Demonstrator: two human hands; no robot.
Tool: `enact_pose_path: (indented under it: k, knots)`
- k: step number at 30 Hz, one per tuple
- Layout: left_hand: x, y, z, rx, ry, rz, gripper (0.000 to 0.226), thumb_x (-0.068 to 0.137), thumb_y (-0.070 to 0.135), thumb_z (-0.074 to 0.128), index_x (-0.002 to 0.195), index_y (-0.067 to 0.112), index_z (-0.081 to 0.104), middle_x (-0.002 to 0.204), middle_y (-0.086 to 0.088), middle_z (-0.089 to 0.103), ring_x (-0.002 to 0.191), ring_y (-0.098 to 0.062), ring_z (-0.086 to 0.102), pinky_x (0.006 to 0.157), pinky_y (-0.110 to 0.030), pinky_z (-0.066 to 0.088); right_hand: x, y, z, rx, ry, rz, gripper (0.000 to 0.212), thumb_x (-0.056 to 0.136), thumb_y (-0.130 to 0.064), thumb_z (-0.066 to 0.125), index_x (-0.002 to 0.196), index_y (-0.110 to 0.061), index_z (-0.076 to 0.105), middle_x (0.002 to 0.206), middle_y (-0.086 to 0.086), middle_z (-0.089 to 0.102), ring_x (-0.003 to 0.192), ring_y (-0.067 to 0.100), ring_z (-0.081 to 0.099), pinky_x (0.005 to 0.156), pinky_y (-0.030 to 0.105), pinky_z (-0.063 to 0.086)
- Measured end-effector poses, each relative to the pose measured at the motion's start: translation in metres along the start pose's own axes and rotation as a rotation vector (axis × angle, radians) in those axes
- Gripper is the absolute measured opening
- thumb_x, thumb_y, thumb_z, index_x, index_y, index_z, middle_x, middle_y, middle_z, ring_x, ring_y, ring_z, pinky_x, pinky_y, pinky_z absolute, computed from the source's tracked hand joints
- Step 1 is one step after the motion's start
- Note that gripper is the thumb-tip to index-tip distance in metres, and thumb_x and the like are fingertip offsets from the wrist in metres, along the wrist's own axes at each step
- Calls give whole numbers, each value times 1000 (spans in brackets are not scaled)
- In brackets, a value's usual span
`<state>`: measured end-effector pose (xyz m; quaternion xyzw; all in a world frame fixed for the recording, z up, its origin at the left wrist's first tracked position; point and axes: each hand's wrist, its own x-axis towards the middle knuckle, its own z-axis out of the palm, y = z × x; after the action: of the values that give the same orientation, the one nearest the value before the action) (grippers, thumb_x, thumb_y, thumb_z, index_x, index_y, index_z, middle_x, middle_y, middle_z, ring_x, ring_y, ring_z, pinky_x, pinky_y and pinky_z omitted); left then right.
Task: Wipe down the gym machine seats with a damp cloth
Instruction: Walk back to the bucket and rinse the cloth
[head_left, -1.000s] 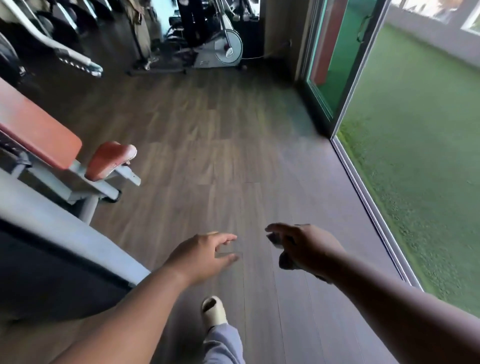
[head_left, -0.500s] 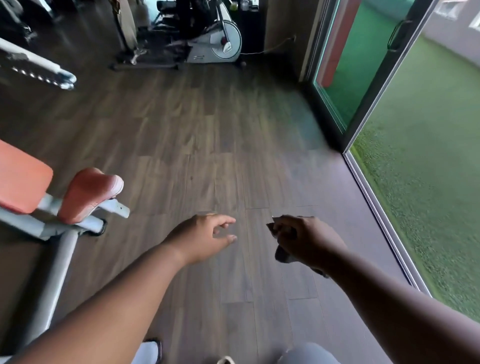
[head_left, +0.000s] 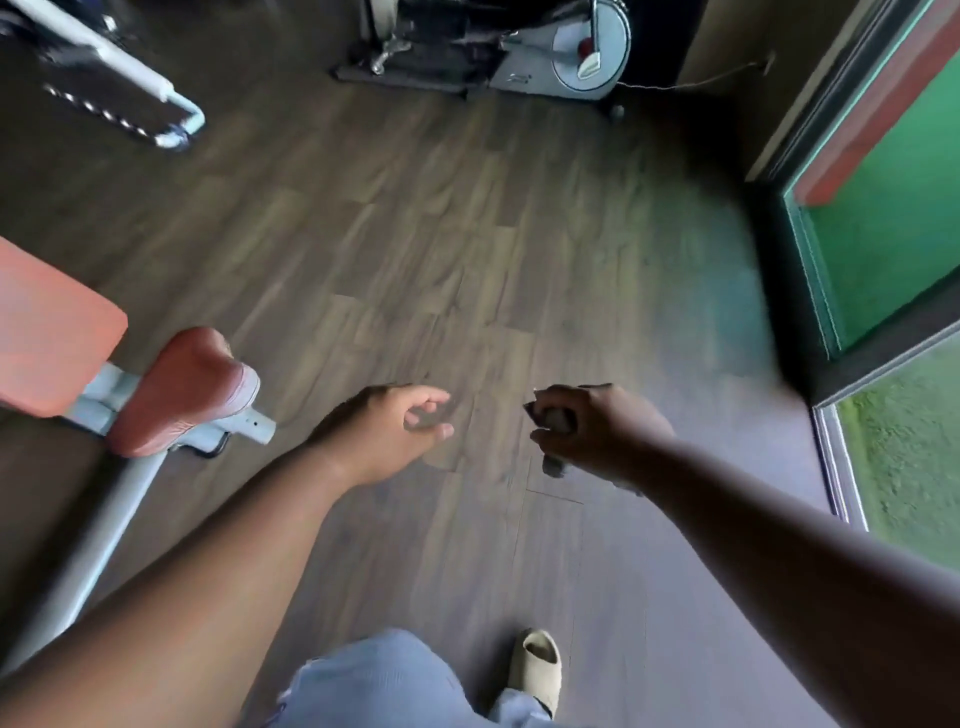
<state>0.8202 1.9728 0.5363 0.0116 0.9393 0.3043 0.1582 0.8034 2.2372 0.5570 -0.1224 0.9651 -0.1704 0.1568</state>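
The wooden floor (head_left: 467, 249) is stretching wide between the machines, and one orange bench (head_left: 52, 332) with one rounded orange seat pad (head_left: 182, 389) is standing at the person's left. The right hand (head_left: 597, 431) is gripping one small grey cloth (head_left: 553, 418), fingers curled tight round it, well apart from the pad. The left hand (head_left: 395, 431) is hanging loosely open, holding nothing. I reckon the bunched cloth, dangling below the fist, could slip to the floor and pick up dirt while the person is walking.
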Motion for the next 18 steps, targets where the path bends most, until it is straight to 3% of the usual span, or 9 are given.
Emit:
enact_pose_path:
  k: [5, 12, 18]
  knots:
    - [82, -12, -41, -30, 66, -41, 42, 84, 54, 68, 123, 43, 61, 117, 22, 64, 100, 3, 60, 90, -25, 48, 122, -5, -41, -18, -6, -76, 32, 80, -53, 62, 111, -42, 60, 96, -14, 64, 83, 17, 60, 68, 27, 50]
    - [236, -69, -115, -57, 108, -83, 39, 83, 56, 67, 121, 47, 60, 114, 26, 63, 101, 5, 60, 93, -29, 50, 314, -20, -69, -22, -16, -105, 33, 79, -52, 61, 110, -41, 57, 93, -14, 65, 82, 16, 62, 68, 27, 52]
    - [369, -99, -195, -19, 60, -122, 40, 85, 53, 67, 123, 43, 61, 113, 25, 63, 100, 2, 61, 87, -24, 48, 459, -43, -99, -13, -34, -94, 37, 80, -53, 62, 115, -41, 56, 102, -16, 65, 88, 17, 62, 72, 27, 52]
